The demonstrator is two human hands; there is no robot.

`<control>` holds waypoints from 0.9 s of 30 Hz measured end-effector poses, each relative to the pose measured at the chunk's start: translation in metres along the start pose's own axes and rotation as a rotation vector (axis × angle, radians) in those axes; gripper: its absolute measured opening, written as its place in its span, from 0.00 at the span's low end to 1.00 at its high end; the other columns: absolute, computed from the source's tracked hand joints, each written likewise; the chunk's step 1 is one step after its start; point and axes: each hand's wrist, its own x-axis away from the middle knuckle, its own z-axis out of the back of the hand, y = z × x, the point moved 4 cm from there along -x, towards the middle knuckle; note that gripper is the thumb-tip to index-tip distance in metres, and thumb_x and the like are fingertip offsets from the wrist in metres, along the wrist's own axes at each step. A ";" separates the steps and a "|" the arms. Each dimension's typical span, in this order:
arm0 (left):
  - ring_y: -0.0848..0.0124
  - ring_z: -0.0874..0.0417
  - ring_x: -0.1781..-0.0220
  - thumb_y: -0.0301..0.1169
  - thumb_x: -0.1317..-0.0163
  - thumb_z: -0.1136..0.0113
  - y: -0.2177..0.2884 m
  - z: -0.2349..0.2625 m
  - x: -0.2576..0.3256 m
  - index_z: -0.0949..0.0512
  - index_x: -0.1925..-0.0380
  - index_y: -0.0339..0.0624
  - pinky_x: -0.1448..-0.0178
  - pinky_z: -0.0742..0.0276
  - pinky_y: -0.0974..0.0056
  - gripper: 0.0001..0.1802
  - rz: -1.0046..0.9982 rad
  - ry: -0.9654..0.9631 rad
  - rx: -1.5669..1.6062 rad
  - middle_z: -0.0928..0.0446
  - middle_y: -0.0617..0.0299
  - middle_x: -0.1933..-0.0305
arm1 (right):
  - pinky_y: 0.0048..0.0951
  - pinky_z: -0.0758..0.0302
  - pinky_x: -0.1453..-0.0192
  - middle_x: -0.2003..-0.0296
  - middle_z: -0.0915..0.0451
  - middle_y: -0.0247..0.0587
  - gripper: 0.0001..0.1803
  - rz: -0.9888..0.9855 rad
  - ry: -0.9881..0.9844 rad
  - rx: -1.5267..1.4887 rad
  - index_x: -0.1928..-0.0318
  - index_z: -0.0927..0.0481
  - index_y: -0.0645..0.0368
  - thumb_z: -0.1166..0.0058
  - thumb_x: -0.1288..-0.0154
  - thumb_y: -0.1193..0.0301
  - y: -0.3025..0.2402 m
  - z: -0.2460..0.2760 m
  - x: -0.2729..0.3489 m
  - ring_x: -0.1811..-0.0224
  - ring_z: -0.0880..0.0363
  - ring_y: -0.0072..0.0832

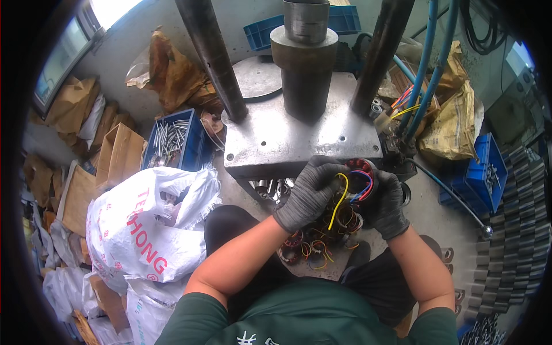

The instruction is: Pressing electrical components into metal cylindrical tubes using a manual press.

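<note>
Between my two grey-gloved hands is a ring-shaped motor stator [359, 167] with red windings and loose yellow, blue and red lead wires. My left hand [310, 192] grips its left side, fingers curled in. On the opposite side my right hand [388, 207] wraps round it, some of its fingers hidden. Both hands are just in front of the press's steel bed [299, 141]. Below them, near my feet, lie several more wound stators [313, 241] with coloured wires. A thick steel ram [306, 75] stands over the bed between two dark columns [213, 57].
To the left is a blue bin [195, 138] of metal rods, with a white woven sack [144, 230] nearer me. Stacked dark metal parts [500, 241] line the right side, near another blue bin [491, 167]. A lever bar with a ball end [487, 231] juts out at right.
</note>
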 end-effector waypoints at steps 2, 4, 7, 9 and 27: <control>0.66 0.21 0.38 0.20 0.29 0.36 0.006 0.003 -0.001 0.16 0.46 0.41 0.31 0.23 0.61 0.13 -0.035 -0.009 -0.061 0.24 0.58 0.42 | 0.40 0.20 0.31 0.41 0.17 0.45 0.33 -0.011 -0.006 0.018 0.33 0.24 0.65 0.39 0.31 0.57 -0.001 -0.004 0.001 0.39 0.16 0.36; 0.62 0.21 0.38 0.21 0.30 0.36 0.015 0.001 -0.002 0.15 0.45 0.43 0.32 0.24 0.59 0.15 -0.152 -0.056 -0.243 0.24 0.56 0.42 | 0.39 0.20 0.32 0.42 0.16 0.44 0.32 -0.019 -0.010 0.037 0.33 0.24 0.64 0.39 0.31 0.58 0.001 -0.004 0.003 0.40 0.16 0.36; 0.58 0.22 0.37 0.24 0.29 0.36 0.016 -0.002 -0.002 0.15 0.43 0.44 0.31 0.25 0.58 0.16 -0.203 -0.064 -0.307 0.24 0.54 0.41 | 0.37 0.20 0.33 0.41 0.17 0.43 0.32 0.063 -0.004 0.259 0.32 0.24 0.61 0.36 0.31 0.60 -0.001 -0.001 0.007 0.41 0.16 0.34; 0.59 0.22 0.36 0.25 0.28 0.37 0.016 0.000 -0.003 0.15 0.42 0.44 0.31 0.25 0.57 0.16 -0.204 -0.072 -0.280 0.25 0.54 0.40 | 0.35 0.20 0.33 0.41 0.17 0.42 0.31 0.041 -0.004 0.293 0.31 0.24 0.59 0.35 0.32 0.64 -0.002 -0.006 0.008 0.41 0.16 0.32; 0.66 0.20 0.35 0.15 0.38 0.31 -0.009 -0.010 0.002 0.21 0.39 0.43 0.31 0.19 0.60 0.26 -0.081 -0.078 0.095 0.26 0.58 0.37 | 0.42 0.19 0.30 0.38 0.19 0.46 0.40 0.098 0.024 0.363 0.27 0.29 0.59 0.32 0.43 0.74 0.014 0.004 0.004 0.38 0.17 0.38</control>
